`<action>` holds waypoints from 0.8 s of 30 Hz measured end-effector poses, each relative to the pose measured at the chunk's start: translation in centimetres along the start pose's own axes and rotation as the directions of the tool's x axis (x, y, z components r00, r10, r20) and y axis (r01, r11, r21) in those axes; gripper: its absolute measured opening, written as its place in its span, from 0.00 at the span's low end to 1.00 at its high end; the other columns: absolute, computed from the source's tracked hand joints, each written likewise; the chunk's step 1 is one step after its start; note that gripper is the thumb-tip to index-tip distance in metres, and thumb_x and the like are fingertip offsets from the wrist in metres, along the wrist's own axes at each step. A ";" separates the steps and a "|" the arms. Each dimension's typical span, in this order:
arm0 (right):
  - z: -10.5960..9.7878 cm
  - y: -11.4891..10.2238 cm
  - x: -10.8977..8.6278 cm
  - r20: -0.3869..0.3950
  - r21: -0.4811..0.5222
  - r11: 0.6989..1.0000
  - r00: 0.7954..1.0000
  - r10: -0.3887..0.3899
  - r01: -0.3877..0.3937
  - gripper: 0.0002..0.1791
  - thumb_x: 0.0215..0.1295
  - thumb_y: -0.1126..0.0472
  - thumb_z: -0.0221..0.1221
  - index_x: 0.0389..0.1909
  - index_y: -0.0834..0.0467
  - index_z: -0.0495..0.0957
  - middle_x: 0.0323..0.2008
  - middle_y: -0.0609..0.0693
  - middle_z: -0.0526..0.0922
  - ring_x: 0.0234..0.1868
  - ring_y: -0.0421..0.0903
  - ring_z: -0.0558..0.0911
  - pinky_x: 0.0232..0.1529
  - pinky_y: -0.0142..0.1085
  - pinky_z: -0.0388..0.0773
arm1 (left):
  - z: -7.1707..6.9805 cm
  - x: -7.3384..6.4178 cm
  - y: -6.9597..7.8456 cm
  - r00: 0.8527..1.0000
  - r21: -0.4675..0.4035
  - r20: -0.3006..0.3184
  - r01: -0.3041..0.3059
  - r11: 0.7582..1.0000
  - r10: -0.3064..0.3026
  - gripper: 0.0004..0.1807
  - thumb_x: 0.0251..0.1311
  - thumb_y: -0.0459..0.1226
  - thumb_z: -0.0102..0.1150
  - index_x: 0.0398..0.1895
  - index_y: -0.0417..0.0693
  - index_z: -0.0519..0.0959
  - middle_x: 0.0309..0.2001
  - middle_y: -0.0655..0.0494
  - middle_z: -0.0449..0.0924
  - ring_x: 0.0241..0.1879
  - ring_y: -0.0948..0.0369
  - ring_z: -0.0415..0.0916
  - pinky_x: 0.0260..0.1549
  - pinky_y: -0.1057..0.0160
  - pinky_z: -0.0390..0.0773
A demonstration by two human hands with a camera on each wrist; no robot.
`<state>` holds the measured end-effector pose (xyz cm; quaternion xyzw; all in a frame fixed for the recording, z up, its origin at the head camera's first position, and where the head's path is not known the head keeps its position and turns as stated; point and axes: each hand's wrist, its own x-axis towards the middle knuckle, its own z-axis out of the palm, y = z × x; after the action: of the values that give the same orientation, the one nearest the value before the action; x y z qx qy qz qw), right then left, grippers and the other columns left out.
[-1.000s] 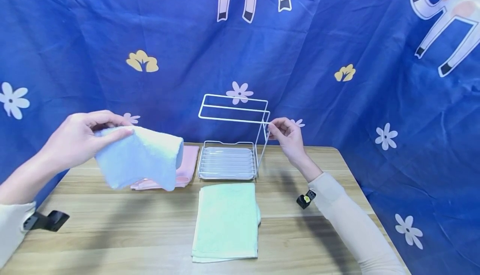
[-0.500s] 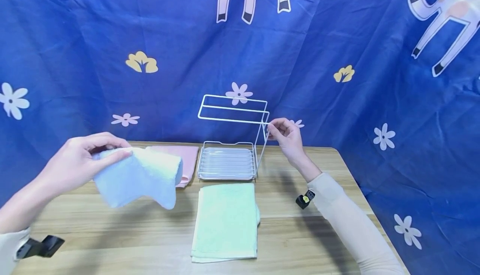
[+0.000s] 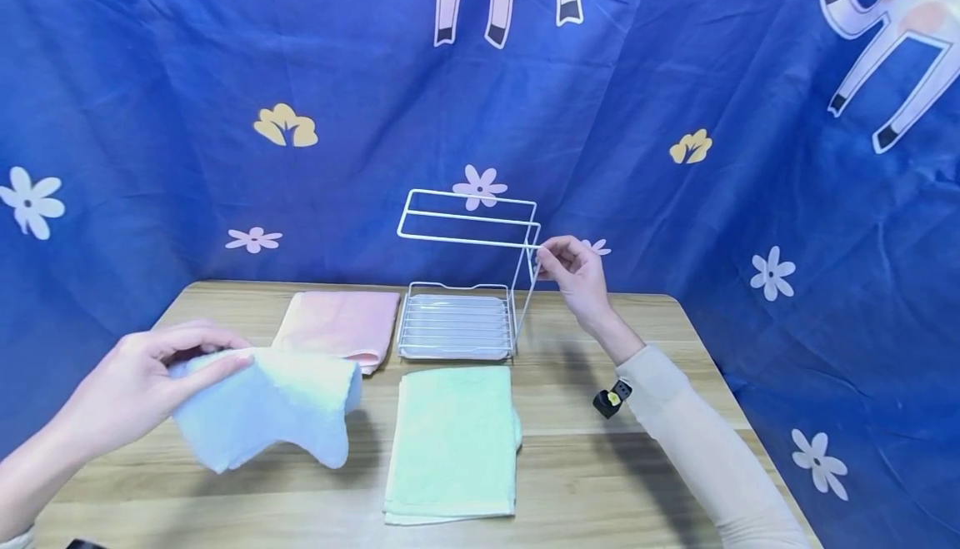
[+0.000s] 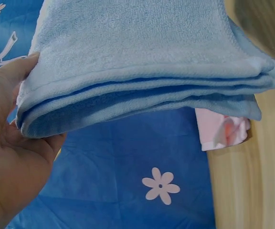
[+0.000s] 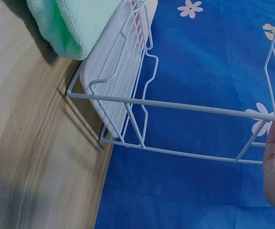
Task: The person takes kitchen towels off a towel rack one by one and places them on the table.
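Note:
A folded light blue towel (image 3: pixel 270 403) hangs above the left side of the table, pinched along its upper edge by my left hand (image 3: pixel 153 386). Its stacked layers show in the left wrist view, with the thumb (image 4: pixel 20 69) on one face and the other fingers behind. My right hand (image 3: pixel 576 270) pinches the upper right upright of a white wire rack (image 3: pixel 468 241), which stands at the back of the table. In the right wrist view, the fingers (image 5: pixel 273 152) are at the rack's upper corner.
A folded pink towel (image 3: pixel 337 320) lies left of the rack. In front of the rack lies a folded mint green towel (image 3: pixel 453 441). A white tray (image 3: pixel 456 324) sits in the rack's base. Blue printed cloth (image 3: pixel 360 116) hangs behind the wooden table (image 3: pixel 607 466).
My left hand has come down and nearer with the blue towel, uncovering more of the pink towel. The right hand keeps its place on the rack.

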<state>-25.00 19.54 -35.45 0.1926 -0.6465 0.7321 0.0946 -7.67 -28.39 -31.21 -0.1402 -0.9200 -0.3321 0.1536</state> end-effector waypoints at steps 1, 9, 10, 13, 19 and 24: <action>0.0 0.0 0.0 -0.001 0.000 1.000 1.000 0.002 -0.002 0.13 0.74 0.74 0.59 0.38 0.51 0.82 0.31 0.45 0.86 0.31 0.39 0.86 0.37 0.30 0.87 | 0.1 -0.4 0.0 1.000 -0.006 -0.001 -0.004 1.000 0.004 0.13 0.59 0.34 0.76 0.41 0.65 0.89 0.38 0.81 0.86 0.40 0.84 0.76 0.38 0.84 0.68; 0.0 0.2 0.0 -0.002 -0.010 1.000 1.000 -0.001 0.001 0.12 0.74 0.73 0.59 0.39 0.51 0.82 0.32 0.44 0.86 0.31 0.39 0.86 0.38 0.34 0.88 | 0.6 -2.5 0.1 0.999 -0.015 0.011 -0.035 0.999 0.035 0.16 0.57 0.30 0.76 0.39 0.65 0.89 0.38 0.77 0.87 0.39 0.83 0.77 0.38 0.84 0.69; 0.0 0.2 0.0 0.000 -0.009 1.000 1.000 -0.002 0.002 0.12 0.74 0.73 0.59 0.39 0.51 0.82 0.32 0.45 0.86 0.31 0.39 0.86 0.38 0.34 0.88 | 0.6 -2.8 0.1 0.999 -0.014 0.011 -0.038 0.999 0.038 0.17 0.57 0.29 0.76 0.39 0.65 0.89 0.37 0.77 0.87 0.38 0.82 0.77 0.37 0.84 0.69; -0.1 0.2 0.0 0.007 -0.010 1.000 1.000 -0.004 0.004 0.12 0.74 0.73 0.59 0.39 0.51 0.83 0.32 0.45 0.86 0.31 0.39 0.86 0.38 0.34 0.88 | 0.6 -3.4 0.2 0.999 -0.005 0.014 -0.045 0.999 0.045 0.18 0.56 0.29 0.76 0.39 0.66 0.88 0.36 0.75 0.87 0.38 0.81 0.78 0.36 0.84 0.69; -0.2 0.2 0.1 0.008 -0.016 1.000 1.000 -0.015 0.015 0.13 0.74 0.73 0.59 0.39 0.50 0.83 0.32 0.43 0.86 0.31 0.41 0.87 0.37 0.34 0.88 | 0.2 -4.3 0.0 0.999 -0.006 0.031 -0.034 0.999 0.034 0.19 0.56 0.27 0.75 0.39 0.65 0.88 0.35 0.74 0.87 0.37 0.79 0.78 0.36 0.84 0.69; -0.1 0.1 0.1 0.002 -0.016 1.000 1.000 -0.011 0.011 0.14 0.74 0.74 0.59 0.38 0.50 0.83 0.32 0.45 0.87 0.30 0.38 0.86 0.37 0.34 0.88 | -0.1 -4.7 -0.2 0.998 -0.005 0.056 -0.021 1.000 0.022 0.19 0.57 0.27 0.75 0.39 0.65 0.88 0.35 0.74 0.87 0.36 0.78 0.78 0.34 0.84 0.69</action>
<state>-25.20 19.62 -35.54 0.1958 -0.6515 0.7262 0.0996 -3.39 -29.31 -33.07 -0.1596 -0.9216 -0.3286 0.1311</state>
